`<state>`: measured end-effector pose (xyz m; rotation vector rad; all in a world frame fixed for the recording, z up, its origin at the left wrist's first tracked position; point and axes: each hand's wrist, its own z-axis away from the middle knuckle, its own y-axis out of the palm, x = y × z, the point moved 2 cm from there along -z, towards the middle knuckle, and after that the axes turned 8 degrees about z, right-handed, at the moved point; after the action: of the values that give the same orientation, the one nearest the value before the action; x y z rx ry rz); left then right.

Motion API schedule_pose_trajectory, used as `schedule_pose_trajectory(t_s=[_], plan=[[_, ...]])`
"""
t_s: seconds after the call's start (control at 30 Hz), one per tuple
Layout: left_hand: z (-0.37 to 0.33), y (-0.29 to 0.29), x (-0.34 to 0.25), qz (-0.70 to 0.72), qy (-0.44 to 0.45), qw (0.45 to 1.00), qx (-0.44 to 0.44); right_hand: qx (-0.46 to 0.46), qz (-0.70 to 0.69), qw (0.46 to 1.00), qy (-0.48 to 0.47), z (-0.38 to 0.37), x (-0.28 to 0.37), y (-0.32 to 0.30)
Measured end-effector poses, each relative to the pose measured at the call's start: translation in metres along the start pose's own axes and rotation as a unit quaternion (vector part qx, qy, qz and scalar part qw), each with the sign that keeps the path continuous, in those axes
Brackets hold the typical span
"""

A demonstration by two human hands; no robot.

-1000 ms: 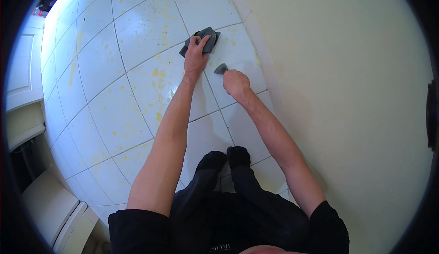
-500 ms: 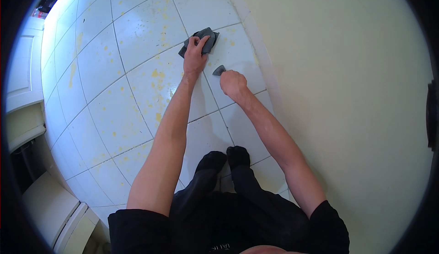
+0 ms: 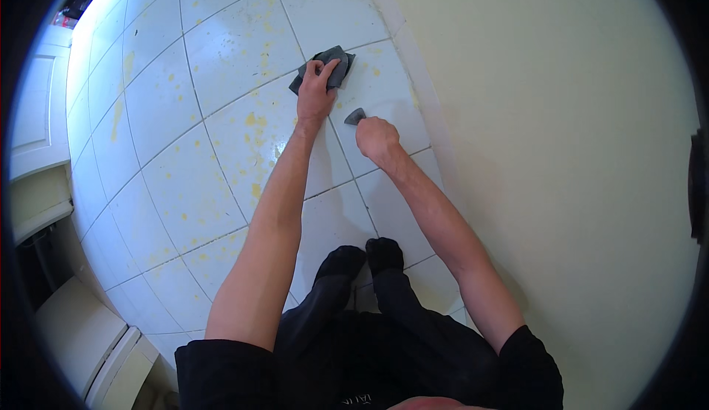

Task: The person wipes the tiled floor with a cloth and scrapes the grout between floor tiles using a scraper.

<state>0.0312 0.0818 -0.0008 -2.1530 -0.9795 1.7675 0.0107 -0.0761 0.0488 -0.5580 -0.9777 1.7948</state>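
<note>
A dark grey cloth (image 3: 342,61), folded and crumpled, lies on the white tiled floor (image 3: 229,41). My left hand (image 3: 316,94) is closed on it, thumb and fingers pinching its upper side. Just to the right and nearer to me, my right hand (image 3: 377,139) is wrapped in a fist round a scraper (image 3: 354,117). Only the scraper's flared dark blade shows; its handle is hidden inside the fist. The blade sits close above or against the tile, apart from the cloth; I cannot tell whether it touches.
Yellow spots (image 3: 255,131) are scattered over the tiles, mostly left of my hands. A pale wall (image 3: 546,115) rises on the right along a baseboard (image 3: 415,78). White cabinetry (image 3: 37,107) stands at the left. My feet in black socks (image 3: 341,262) are below my hands.
</note>
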Motion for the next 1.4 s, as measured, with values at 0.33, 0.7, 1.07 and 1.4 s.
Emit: schedule_pose_trajectory(t_s=[0.33, 0.7, 1.07, 1.4], plan=[[-0.002, 0.002, 0.0, 0.013, -0.017, 1.0, 0.005, -0.078, -0.072, 0.992, 0.07, -0.008, -0.007, 0.005], [0.0, 0.003, -0.003, 0.008, -0.01, 1.0, 0.001, -0.098, -0.089, 0.99, 0.039, -0.011, -0.022, 0.035], [0.044, -0.02, -0.046, 0.161, 0.089, 0.98, 0.069, -0.26, -0.157, 0.952, -0.027, 0.09, -0.079, 0.117], [0.018, 0.027, -0.027, -0.008, 0.426, 0.787, 0.446, -0.298, -0.179, 0.937, -0.029, 0.127, -0.083, 0.145]])
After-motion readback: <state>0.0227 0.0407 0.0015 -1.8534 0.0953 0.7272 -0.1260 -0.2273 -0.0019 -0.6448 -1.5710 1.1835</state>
